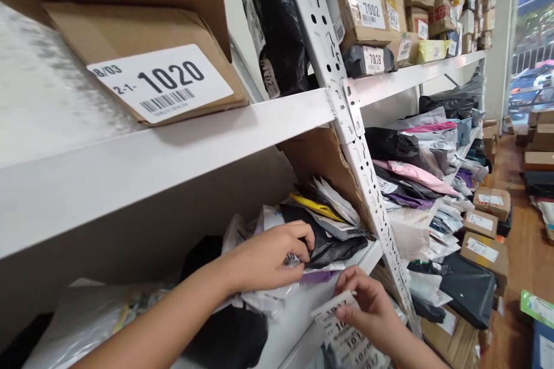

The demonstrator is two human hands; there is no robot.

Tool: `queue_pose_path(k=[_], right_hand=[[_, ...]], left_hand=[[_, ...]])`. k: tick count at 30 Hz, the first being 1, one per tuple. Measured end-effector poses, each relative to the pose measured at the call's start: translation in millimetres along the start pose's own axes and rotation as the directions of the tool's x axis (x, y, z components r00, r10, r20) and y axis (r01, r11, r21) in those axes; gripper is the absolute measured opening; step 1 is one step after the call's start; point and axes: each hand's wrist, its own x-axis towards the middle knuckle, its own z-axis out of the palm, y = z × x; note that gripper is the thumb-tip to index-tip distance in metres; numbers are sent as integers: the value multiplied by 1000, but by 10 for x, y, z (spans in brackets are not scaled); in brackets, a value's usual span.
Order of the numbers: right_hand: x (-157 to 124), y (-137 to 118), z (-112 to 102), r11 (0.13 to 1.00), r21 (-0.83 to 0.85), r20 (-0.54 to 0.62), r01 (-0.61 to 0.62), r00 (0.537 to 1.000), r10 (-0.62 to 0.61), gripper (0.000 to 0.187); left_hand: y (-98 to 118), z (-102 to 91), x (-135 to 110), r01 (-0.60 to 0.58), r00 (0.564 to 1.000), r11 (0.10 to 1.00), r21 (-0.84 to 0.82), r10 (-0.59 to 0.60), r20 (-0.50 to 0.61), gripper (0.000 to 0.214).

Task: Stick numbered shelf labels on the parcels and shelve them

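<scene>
My left hand (277, 256) reaches onto the lower shelf, its fingers curled over the edge of a black plastic mailer (333, 245). Between thumb and fingers shows part of a white label (292, 258) with printed digits, partly hidden. Lower and to the right, my right hand (367, 311) pinches a strip of white number labels (346, 334) between thumb and fingers. The strip hangs down and bears several printed numbers with barcodes. Behind the black mailer lean a yellow envelope (318, 206) and several white and grey ones.
Above my hands runs a white shelf beam (173, 170) with a cardboard box (142, 29) labelled 1020. A perforated metal post (367, 184) stands to the right. Beyond it are shelves of parcels and bagged mailers (415, 179). Boxes (485, 251) lie along the wooden floor (523, 236).
</scene>
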Motion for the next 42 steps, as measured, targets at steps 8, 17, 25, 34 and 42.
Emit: queue_pose_path(k=[8,17,25,34,42], right_hand=[[332,-141,248,990,18,-42,-142,989,143,51],[508,-112,414,991,-107,-248,-74,968,46,62],[484,-116,367,987,-28,-199,-158,969,149,66],[282,-34,122,982,-40,-163,-184,971,175,53],[83,-23,-27,994,-64,-318,-83,946,59,67]], left_hand=[[49,54,120,314,949,886,-342,-298,100,38],[84,108,144,353,936,916,-193,-341,90,31],[261,201,267,407,906,870,277,-423,-1,30],[363,308,352,433,869,779,454,-494,19,32],[384,300,334,496,850,782,378,-525,-29,25]])
